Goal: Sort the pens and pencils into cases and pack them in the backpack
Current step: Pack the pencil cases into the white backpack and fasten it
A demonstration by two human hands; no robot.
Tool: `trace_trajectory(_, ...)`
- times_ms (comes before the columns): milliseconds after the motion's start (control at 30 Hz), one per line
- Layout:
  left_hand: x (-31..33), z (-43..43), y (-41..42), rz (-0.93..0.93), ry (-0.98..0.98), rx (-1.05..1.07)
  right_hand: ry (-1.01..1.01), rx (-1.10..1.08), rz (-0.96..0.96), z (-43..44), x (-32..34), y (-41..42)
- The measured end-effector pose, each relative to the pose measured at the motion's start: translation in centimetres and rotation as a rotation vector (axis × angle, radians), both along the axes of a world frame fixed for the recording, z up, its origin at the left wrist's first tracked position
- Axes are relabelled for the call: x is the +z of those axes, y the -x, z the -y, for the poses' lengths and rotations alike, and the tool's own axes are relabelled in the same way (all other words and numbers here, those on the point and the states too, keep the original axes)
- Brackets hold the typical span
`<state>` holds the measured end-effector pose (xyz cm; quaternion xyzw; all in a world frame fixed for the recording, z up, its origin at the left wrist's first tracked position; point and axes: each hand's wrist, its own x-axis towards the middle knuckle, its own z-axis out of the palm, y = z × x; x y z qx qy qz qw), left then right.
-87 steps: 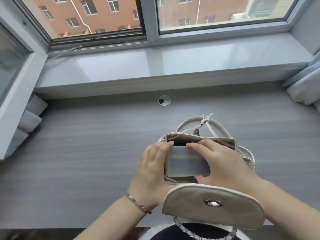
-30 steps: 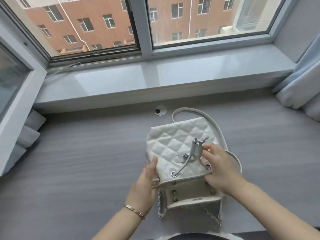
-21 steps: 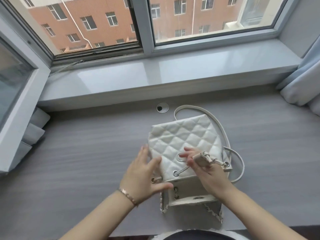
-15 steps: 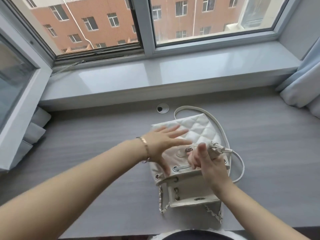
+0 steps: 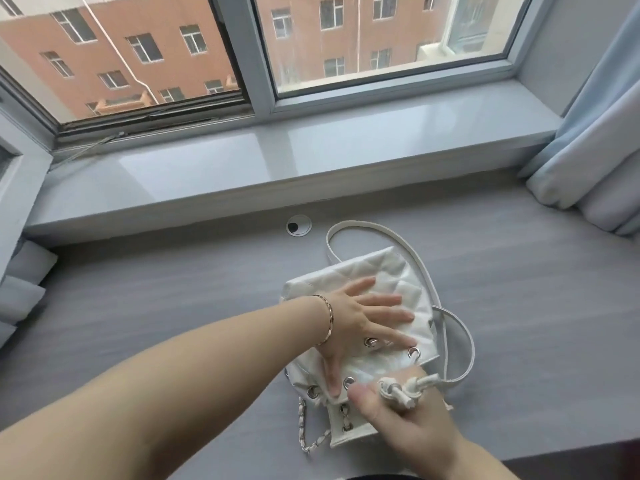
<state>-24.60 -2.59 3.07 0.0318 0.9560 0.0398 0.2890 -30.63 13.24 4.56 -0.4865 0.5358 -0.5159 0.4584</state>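
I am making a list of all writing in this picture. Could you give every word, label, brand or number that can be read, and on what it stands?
None can be read.
The white quilted backpack under the left hand shows no logo or label.
The drawstring knot at the right hand carries no text.
The brick building outside shows no sign or number.

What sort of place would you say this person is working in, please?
Probably a bedroom or study in an upper-floor flat: a grey desk with a cable hole sits under a wide windowsill, a pale curtain hangs at the right, and a brick apartment block shows outside.
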Motion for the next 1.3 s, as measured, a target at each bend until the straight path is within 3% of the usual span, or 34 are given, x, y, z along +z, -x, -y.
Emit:
trace_trajectory(167, -2.9, -0.3, -0.1, -0.215, 0.284, -0.101, 0.010, 0.007, -0.051, 0.6, -0.2, 1.0)
trace_trajectory(267, -3.0, -1.2, 0.2, -0.181, 0.308, -0.078, 0.017, 0.054, -0.073, 1.2, 0.1, 1.2)
trace_trajectory(467, -4.0, -4.3, 1.3, -0.032, 0.269, 0.160, -0.028, 0.028, -0.196, 0.6, 0.0, 1.1)
trace_trajectory(533, -4.1, -4.7, 0.8, -0.058, 0.232, 0.162, 0.000, 0.090, -0.350, 0.7, -0.2, 0.6)
trace_trajectory(633, -3.7, -3.7, -0.4, -0.267, 0.224, 0.236, 0.110, 0.148, -0.637, 0.8, -0.1, 1.0)
trace_trajectory(667, -3.2, -2.8, -0.8, -0.297, 0.171, 0.274, 0.095, 0.212, -0.596, 0.8, 0.2, 1.5)
trace_trajectory(767, 2.1, -0.8, -2.1, -0.229, -0.435, 0.735, 0.071, 0.261, -0.389, 0.8, 0.6, 2.9)
trace_trajectory(800, 4.4, -0.5, -2.4, -0.330, -0.541, 0.896, 0.078, 0.255, -0.341, 0.6, 0.4, 3.2)
trace_trajectory(867, 8.5, -1.5, -4.0, -0.642, -0.546, 1.005, 0.119, 0.233, -0.342, 0.4, -0.1, 3.4)
trace_trajectory(933, 11.4, -4.6, -4.6, -0.727, -0.511, 0.907, 0.129, 0.203, -0.315, 0.4, -0.9, 3.0)
trace_trajectory(1067, 10.2, -8.7, -4.3, -0.684, 0.022, 0.632, 0.121, 0.140, -0.274, 1.1, -1.4, 2.2)
trace_trajectory(1167, 8.0, -8.4, -4.3, -0.772, 0.065, 0.651, 0.181, 0.115, -0.343, 1.4, -2.2, 2.0)
trace_trajectory(1300, 7.1, -7.6, -4.8, -0.783, 0.042, 0.514, 0.268, 0.083, -0.283, 1.7, -2.5, 1.7)
